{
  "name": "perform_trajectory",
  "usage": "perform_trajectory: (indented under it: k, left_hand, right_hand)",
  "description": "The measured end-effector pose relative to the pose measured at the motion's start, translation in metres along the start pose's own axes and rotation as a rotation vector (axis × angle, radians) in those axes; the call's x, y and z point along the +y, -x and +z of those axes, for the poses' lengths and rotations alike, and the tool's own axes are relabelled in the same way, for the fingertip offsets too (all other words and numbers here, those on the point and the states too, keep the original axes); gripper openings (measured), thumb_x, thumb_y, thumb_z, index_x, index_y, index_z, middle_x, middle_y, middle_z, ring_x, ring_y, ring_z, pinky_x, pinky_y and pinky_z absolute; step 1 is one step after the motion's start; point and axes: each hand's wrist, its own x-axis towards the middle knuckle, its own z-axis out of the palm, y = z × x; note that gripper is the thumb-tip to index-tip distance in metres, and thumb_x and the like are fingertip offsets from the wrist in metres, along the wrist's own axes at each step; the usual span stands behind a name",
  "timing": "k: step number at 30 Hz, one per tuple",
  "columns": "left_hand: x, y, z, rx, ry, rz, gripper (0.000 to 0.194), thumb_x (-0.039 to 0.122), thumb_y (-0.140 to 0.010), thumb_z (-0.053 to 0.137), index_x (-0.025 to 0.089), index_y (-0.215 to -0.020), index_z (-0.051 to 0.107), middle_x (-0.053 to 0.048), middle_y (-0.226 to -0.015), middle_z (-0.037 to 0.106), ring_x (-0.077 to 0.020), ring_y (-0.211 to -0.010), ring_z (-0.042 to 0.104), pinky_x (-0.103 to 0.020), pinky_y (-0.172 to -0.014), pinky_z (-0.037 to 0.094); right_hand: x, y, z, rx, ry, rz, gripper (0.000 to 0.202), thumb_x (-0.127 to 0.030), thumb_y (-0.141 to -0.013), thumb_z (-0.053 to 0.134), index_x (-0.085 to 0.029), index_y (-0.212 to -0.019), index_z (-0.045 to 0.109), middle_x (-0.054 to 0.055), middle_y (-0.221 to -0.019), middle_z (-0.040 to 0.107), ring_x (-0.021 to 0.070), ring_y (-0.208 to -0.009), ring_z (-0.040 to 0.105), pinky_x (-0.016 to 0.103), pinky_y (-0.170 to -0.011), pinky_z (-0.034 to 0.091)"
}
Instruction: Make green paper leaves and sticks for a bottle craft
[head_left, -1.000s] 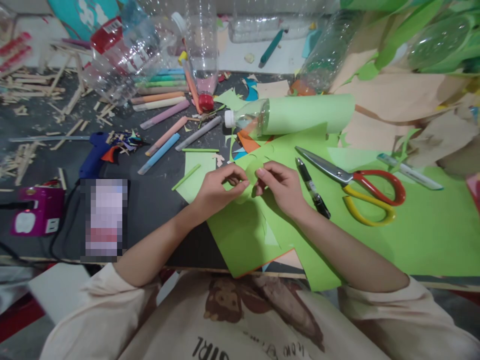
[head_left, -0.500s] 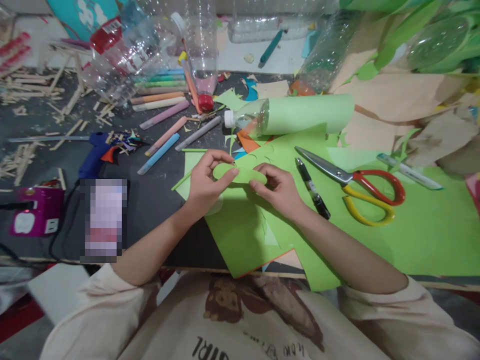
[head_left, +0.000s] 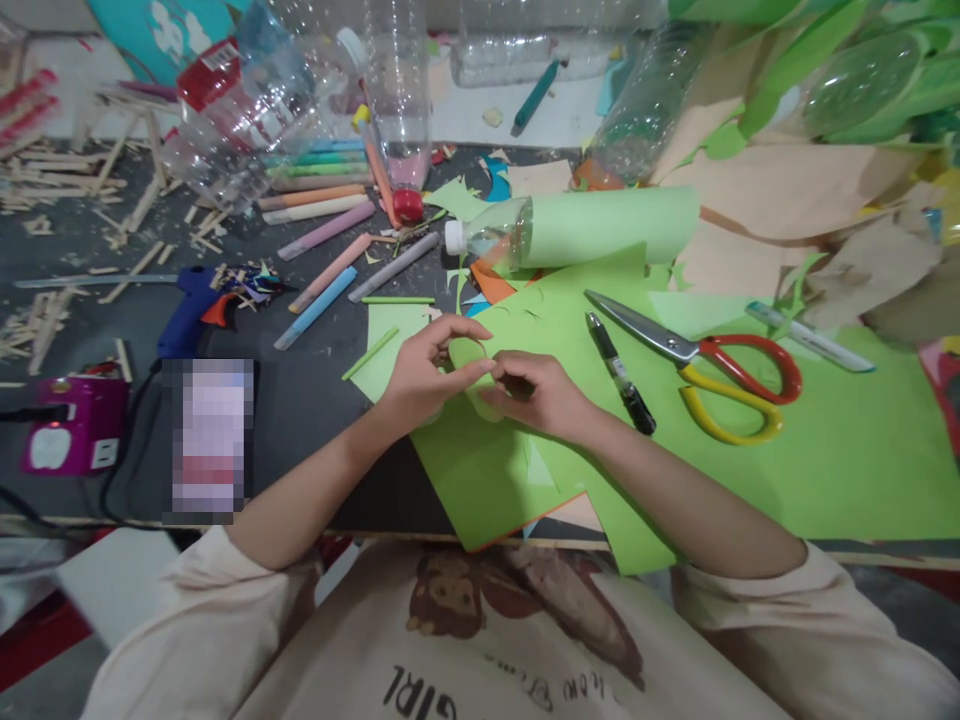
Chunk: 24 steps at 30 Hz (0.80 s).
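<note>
A green paper piece (head_left: 467, 353) sits between the hands, just above the green sheets (head_left: 480, 480). Its rounded edge faces 12 o'clock, and what shows of it slants from about 11 towards 5; the fingers cover too much to be sure of its full long axis.

The left hand (head_left: 429, 370), at the piece's 9 o'clock, pinches it, index finger arched over the top and thumb stretched out towards 3. The right hand (head_left: 544, 395) is at 4 o'clock, fingers curled inwards, thumb pointing to 9; its fingertips meet the left thumb's tip by the piece, but I cannot tell how firmly it grasps. The left forearm runs up towards 1 o'clock, the right towards 10, so the wrists converge.

The pen (head_left: 621, 375) lies at 3 o'clock, just beside the right hand, aligned 11 to 5. Beyond it are the scissors (head_left: 679, 345), tips to 10 and handles to 4. Between 1 and 2 o'clock lies the bottle (head_left: 615, 225), cap to 9. Markers (head_left: 319, 305) lie around 10, the glue gun (head_left: 187, 305) just past 9
</note>
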Motion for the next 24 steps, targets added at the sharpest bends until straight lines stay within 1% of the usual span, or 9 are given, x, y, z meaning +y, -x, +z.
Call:
perform_trajectory:
  k: [2, 4, 7, 10, 13, 16, 18, 20, 24]
  left_hand:
    - [0.001, 0.0015, 0.0002, -0.027, -0.013, -0.01, 0.027, 0.045, -0.076, 0.073, 0.021, -0.089, 0.066, -0.003, -0.095, 0.071, -0.0139, -0.074, 0.062, -0.023, -0.056, 0.045]
    - [0.0017, 0.0021, 0.0006, -0.023, -0.006, 0.005, 0.026, 0.042, -0.076, 0.074, 0.021, -0.09, 0.066, -0.003, -0.094, 0.07, -0.0137, -0.074, 0.062, -0.023, -0.056, 0.044]
    - [0.0004, 0.0017, 0.0021, -0.019, 0.077, 0.011, 0.032, 0.042, -0.076, 0.075, 0.021, -0.096, 0.063, -0.001, -0.088, 0.067, -0.0119, -0.069, 0.06, -0.022, -0.056, 0.044]
    - [-0.0031, 0.0008, 0.0046, -0.053, 0.23, -0.047, 0.049, 0.048, -0.075, 0.077, 0.023, -0.109, 0.054, 0.002, -0.081, 0.064, -0.0103, -0.062, 0.059, -0.022, -0.057, 0.046]
    - [-0.0062, 0.0005, 0.0071, -0.063, 0.32, -0.074, 0.06, 0.047, -0.073, 0.079, 0.025, -0.116, 0.045, 0.005, -0.078, 0.063, -0.0097, -0.059, 0.06, -0.022, -0.06, 0.049]
    - [-0.006, 0.0007, 0.0078, -0.027, 0.282, -0.022, 0.05, 0.043, -0.075, 0.077, 0.025, -0.11, 0.046, 0.005, -0.075, 0.061, -0.0096, -0.059, 0.06, -0.022, -0.059, 0.049]
    - [-0.0042, 0.0009, 0.0072, 0.003, 0.201, 0.019, 0.033, 0.041, -0.079, 0.073, 0.023, -0.096, 0.051, 0.004, -0.074, 0.06, -0.0099, -0.06, 0.06, -0.022, -0.059, 0.048]
    - [-0.0024, 0.0009, 0.0062, 0.017, 0.11, 0.043, 0.023, 0.037, -0.082, 0.067, 0.021, -0.083, 0.051, 0.003, -0.073, 0.059, -0.0101, -0.06, 0.058, -0.023, -0.059, 0.048]
    - [-0.0012, 0.0007, 0.0045, 0.0, 0.034, 0.057, 0.016, 0.03, -0.082, 0.06, 0.02, -0.074, 0.05, 0.003, -0.07, 0.056, -0.01, -0.061, 0.054, -0.022, -0.059, 0.045]
  right_hand:
    - [-0.0012, 0.0005, 0.0011, -0.003, 0.002, 0.004, 0.024, -0.024, -0.08, 0.059, -0.022, -0.063, 0.043, -0.007, -0.058, 0.038, 0.0083, -0.051, 0.03, 0.025, -0.052, 0.027]
    - [-0.0017, 0.0009, 0.0018, 0.009, -0.01, 0.038, 0.026, -0.026, -0.082, 0.06, -0.022, -0.062, 0.044, -0.007, -0.057, 0.038, 0.0085, -0.051, 0.031, 0.025, -0.052, 0.027]
    - [-0.001, 0.0006, 0.002, 0.054, -0.069, 0.121, 0.031, -0.039, -0.084, 0.063, -0.021, -0.063, 0.049, -0.006, -0.057, 0.042, 0.0088, -0.052, 0.034, 0.025, -0.052, 0.029]
    - [-0.0002, -0.0011, 0.0019, 0.189, -0.179, 0.167, 0.045, -0.06, -0.08, 0.066, -0.021, -0.063, 0.05, -0.006, -0.056, 0.041, 0.009, -0.052, 0.035, 0.026, -0.05, 0.029]
    - [-0.0008, -0.0032, 0.0022, 0.318, -0.259, 0.172, 0.053, -0.071, -0.071, 0.069, -0.021, -0.063, 0.051, -0.006, -0.055, 0.039, 0.0087, -0.051, 0.033, 0.025, -0.048, 0.029]
    - [-0.0014, -0.0042, 0.0026, 0.33, -0.278, 0.183, 0.055, -0.072, -0.068, 0.071, -0.021, -0.062, 0.051, -0.006, -0.055, 0.042, 0.0089, -0.051, 0.035, 0.025, -0.048, 0.03]
    - [-0.0012, -0.0041, 0.0028, 0.285, -0.27, 0.195, 0.055, -0.071, -0.068, 0.072, -0.021, -0.06, 0.05, -0.005, -0.054, 0.044, 0.0091, -0.051, 0.037, 0.025, -0.048, 0.031]
    - [-0.0007, -0.0038, 0.0028, 0.25, -0.265, 0.211, 0.053, -0.068, -0.068, 0.074, -0.021, -0.061, 0.051, -0.005, -0.054, 0.045, 0.0093, -0.051, 0.039, 0.025, -0.05, 0.032]
    - [-0.0007, -0.0036, 0.0021, 0.245, -0.288, 0.235, 0.05, -0.064, -0.066, 0.078, -0.021, -0.068, 0.052, -0.006, -0.058, 0.046, 0.0095, -0.054, 0.041, 0.025, -0.052, 0.035]
